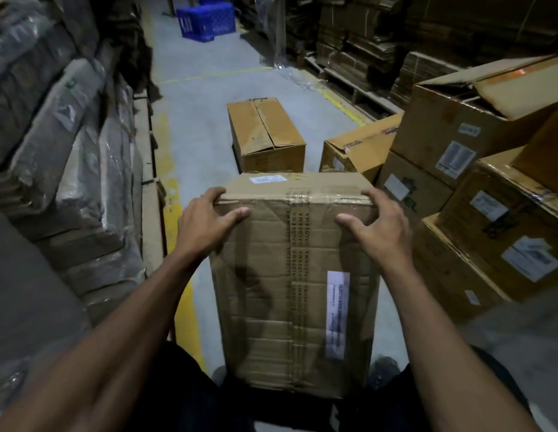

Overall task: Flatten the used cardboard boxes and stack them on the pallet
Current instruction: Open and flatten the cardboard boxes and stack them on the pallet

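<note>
Fingers of both hands, left and right, curl over the far top edge of the taped box, thumbs spread on its near face. Box stands upright on the floor between the feet, likely gripped to tip or tear open. Aisle ahead is partly blocked by a second box; stacked cartons crowd the right.

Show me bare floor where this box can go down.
Bare floor lies between the left stacks and the closed box, running back to the blue crates. The right is crowded with stacked boxes. Both hands, left and right, grip the held box.
</note>
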Demonstrator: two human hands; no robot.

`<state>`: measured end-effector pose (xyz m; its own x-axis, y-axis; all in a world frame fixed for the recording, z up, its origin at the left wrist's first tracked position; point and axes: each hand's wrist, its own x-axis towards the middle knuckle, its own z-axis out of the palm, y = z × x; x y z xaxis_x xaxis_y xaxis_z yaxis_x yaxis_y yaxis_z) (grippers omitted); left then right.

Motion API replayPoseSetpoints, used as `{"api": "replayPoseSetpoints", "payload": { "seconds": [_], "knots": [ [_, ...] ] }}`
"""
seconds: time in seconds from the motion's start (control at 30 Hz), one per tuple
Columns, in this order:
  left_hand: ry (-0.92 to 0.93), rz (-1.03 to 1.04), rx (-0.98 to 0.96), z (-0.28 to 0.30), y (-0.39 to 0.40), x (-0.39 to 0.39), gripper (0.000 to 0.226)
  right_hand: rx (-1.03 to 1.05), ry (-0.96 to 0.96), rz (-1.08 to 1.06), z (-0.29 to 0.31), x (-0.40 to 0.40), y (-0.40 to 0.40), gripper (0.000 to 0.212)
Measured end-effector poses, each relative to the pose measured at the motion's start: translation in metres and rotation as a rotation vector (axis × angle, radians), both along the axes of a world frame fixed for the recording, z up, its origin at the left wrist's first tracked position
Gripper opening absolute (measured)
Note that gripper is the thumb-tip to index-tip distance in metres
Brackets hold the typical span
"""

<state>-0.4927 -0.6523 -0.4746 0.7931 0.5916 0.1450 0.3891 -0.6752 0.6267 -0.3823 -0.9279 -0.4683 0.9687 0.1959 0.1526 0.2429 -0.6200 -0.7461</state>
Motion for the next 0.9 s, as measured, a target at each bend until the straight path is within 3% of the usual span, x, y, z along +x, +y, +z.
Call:
{"api": "replayPoseSetpoints", "payload": {
  "seconds": [0.13,0.27,0.33,0.4,0.53,0.6,0.7,0.9],
  "knots": [
    [-0.025,0.031,-0.176,-0.04,-0.01,0.01,0.078,0.086,0.054,-0.035,-0.026,0.008,0.008,0.059],
    [-0.199,0.153,-0.446,-0.065,-0.04,0.021,0.107,0.277,0.103,-0.112,-0.043,0.017,-0.001,0.091],
    [-0.209,0.177,-0.553,-0.082,-0.051,0.019,0.105,0.374,0.15,-0.17,-0.055,0.016,-0.008,0.102],
    [-0.17,0.179,-0.622,-0.106,-0.063,0.01,0.094,0.425,0.207,-0.208,-0.072,0.013,-0.015,0.1],
    [0.037,0.237,-0.716,-0.161,-0.081,-0.022,0.082,0.384,0.355,-0.242,-0.115,0.004,-0.027,0.087],
    [0.097,0.26,-0.746,-0.184,-0.083,-0.032,0.091,0.333,0.398,-0.237,-0.134,-0.001,-0.032,0.089],
    [0.088,0.294,-0.778,-0.208,-0.075,-0.034,0.111,0.289,0.492,-0.216,-0.156,-0.007,-0.041,0.097],
    [0.004,0.321,-0.803,-0.182,-0.064,-0.016,0.083,0.229,0.528,-0.172,-0.158,-0.004,-0.038,0.104]
  ]
}}
